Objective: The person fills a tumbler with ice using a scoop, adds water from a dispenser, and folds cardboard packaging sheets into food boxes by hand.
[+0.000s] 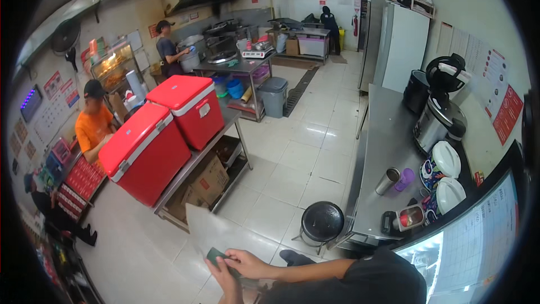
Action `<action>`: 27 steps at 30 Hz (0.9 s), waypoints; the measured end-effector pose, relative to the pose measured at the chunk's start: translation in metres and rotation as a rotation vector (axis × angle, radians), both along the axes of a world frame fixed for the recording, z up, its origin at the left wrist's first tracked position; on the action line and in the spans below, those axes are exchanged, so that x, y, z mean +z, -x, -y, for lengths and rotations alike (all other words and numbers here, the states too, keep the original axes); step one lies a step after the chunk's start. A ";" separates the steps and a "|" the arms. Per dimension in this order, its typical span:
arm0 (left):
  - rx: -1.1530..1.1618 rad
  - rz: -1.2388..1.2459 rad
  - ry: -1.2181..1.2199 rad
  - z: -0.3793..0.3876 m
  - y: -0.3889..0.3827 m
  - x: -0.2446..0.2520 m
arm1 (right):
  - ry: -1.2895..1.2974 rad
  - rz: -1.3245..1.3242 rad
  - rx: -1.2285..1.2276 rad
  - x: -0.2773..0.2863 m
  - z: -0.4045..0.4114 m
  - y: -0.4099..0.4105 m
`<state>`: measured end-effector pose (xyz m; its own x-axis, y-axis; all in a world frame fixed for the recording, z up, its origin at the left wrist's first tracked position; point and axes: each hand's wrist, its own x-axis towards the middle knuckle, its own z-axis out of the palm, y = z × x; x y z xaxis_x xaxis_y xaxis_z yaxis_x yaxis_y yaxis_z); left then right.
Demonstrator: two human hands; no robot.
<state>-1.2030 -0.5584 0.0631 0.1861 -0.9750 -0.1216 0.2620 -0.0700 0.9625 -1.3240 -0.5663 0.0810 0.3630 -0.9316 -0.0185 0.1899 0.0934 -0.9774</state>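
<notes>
My left hand (224,279) is at the bottom of the view, its fingers around a small flat dark green thing (216,255). It could be a pad or a folded piece; I cannot tell which. My right hand (249,263) reaches in from the right and pinches the same thing, with the thumb and fingertips close to those of the left. Just beyond the hands is a pale, flat surface (202,223), perhaps a sheet. To the right of my shoe (295,257) stands a round stool with a black seat (322,221).
Two red cooler boxes (147,152) (190,97) stand on a steel table (240,118). At right, a steel counter (375,152) bears a rice cooker (438,122), a steel tumbler (387,181) and a purple cup (405,179). Several people work farther off, one in an orange shirt (93,128).
</notes>
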 end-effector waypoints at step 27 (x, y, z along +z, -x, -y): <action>0.227 0.410 0.406 -0.023 -0.039 -0.002 | 0.195 0.042 0.028 -0.009 0.001 -0.032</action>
<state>-1.1643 -0.5354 0.0613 0.3473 -0.8591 0.3759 -0.1693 0.3368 0.9262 -1.2922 -0.5670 0.0716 0.3856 -0.9056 0.1766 0.2306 -0.0907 -0.9688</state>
